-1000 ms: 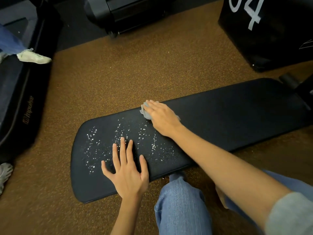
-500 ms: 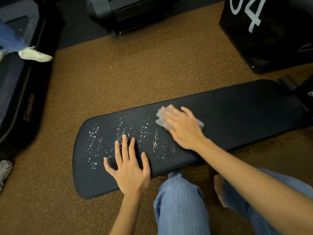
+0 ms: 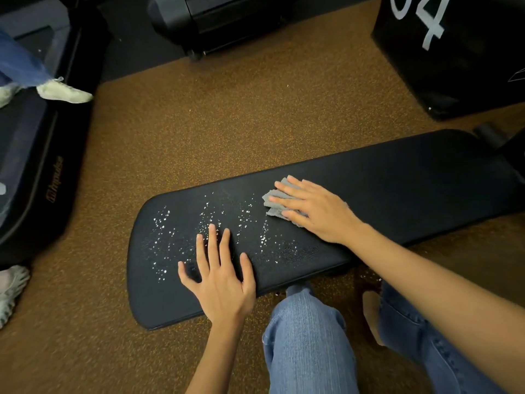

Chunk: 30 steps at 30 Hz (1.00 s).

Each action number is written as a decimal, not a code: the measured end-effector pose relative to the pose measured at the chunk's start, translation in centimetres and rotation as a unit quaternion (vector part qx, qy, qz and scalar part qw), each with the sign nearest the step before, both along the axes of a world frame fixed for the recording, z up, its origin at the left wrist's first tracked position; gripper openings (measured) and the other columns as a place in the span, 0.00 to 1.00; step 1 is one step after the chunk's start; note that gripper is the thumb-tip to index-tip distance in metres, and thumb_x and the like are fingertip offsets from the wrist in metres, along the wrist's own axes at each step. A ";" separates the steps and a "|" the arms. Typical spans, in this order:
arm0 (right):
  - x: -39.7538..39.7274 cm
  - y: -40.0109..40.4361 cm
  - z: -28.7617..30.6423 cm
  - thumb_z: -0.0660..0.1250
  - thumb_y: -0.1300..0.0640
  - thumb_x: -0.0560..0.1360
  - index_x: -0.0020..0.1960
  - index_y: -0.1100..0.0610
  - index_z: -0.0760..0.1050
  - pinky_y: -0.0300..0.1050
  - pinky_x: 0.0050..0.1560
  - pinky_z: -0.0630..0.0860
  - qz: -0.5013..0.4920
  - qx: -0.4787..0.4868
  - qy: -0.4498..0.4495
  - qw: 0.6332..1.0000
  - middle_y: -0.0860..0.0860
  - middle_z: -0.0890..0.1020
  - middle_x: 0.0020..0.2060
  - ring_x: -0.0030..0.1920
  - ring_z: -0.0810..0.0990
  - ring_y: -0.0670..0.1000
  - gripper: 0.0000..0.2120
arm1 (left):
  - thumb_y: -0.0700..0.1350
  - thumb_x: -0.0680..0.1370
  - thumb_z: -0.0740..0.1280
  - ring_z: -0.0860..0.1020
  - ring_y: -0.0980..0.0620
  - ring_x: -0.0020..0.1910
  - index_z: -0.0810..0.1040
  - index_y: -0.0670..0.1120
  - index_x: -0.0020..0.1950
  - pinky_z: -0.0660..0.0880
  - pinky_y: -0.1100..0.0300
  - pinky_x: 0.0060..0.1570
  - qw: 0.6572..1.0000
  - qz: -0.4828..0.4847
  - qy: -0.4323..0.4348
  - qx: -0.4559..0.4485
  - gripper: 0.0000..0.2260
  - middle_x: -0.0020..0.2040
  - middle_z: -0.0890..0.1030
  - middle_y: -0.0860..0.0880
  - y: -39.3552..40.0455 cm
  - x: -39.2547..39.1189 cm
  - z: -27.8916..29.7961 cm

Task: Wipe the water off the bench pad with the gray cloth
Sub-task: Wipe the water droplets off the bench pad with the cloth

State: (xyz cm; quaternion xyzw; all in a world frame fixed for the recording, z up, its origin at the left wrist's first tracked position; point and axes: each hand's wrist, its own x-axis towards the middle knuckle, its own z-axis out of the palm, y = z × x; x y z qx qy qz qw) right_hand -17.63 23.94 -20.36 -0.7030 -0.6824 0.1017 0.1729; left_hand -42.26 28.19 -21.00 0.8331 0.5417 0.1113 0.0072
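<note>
A long black bench pad (image 3: 412, 180) lies across the middle of the head view. Water droplets (image 3: 181, 231) speckle its left half. My right hand (image 3: 315, 209) presses a folded gray cloth (image 3: 272, 201) flat on the pad with straight fingers, just right of the droplets. My left hand (image 3: 218, 277) rests flat on the pad's near left part, fingers spread, its fingertips among the droplets.
Brown speckled floor (image 3: 255, 109) surrounds the pad. My knees in blue jeans (image 3: 306, 336) sit at its near edge. A black box with white numerals (image 3: 454, 52) stands at the back right. Dark gym equipment (image 3: 34, 166) and another person's shoes (image 3: 64, 92) are at the left.
My right hand slid the cloth to the right along the pad, away from the droplets, and flattened it out. My left hand stayed in place.
</note>
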 end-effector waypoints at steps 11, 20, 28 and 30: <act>-1.5 0.9 -1.0 0.67 0.58 0.77 0.71 0.59 0.70 0.49 0.70 0.67 0.059 0.063 -0.067 0.994 0.55 0.72 0.70 0.71 0.69 0.54 0.23 | 0.57 0.80 0.52 0.53 0.53 0.79 0.65 0.54 0.75 0.47 0.37 0.73 1.000 0.004 0.003 0.003 0.24 0.79 0.60 0.54 0.0 0.0 -0.2; -3.9 0.1 -0.1 0.56 0.52 0.82 0.73 0.58 0.67 0.47 0.75 0.51 0.065 0.064 -0.006 0.996 0.54 0.70 0.71 0.73 0.64 0.54 0.21 | 0.57 0.80 0.51 0.53 0.52 0.79 0.66 0.54 0.75 0.47 0.36 0.73 1.000 0.004 0.003 0.006 0.25 0.79 0.60 0.54 0.0 0.1 -0.2; -1.4 3.0 -0.6 0.64 0.59 0.77 0.67 0.63 0.73 0.57 0.68 0.66 0.018 0.075 -0.057 0.995 0.59 0.76 0.65 0.66 0.74 0.60 0.19 | 0.57 0.80 0.51 0.53 0.52 0.79 0.65 0.54 0.75 0.48 0.36 0.73 1.000 0.002 0.003 0.003 0.24 0.79 0.59 0.54 0.0 0.1 -0.2; -1.8 3.1 -0.3 0.59 0.57 0.79 0.69 0.62 0.71 0.53 0.73 0.58 -0.014 0.064 -0.017 0.998 0.58 0.74 0.68 0.69 0.70 0.59 0.20 | 0.57 0.80 0.51 0.53 0.52 0.79 0.65 0.54 0.76 0.48 0.36 0.73 1.000 0.002 0.004 0.004 0.24 0.80 0.59 0.54 0.0 0.1 -0.2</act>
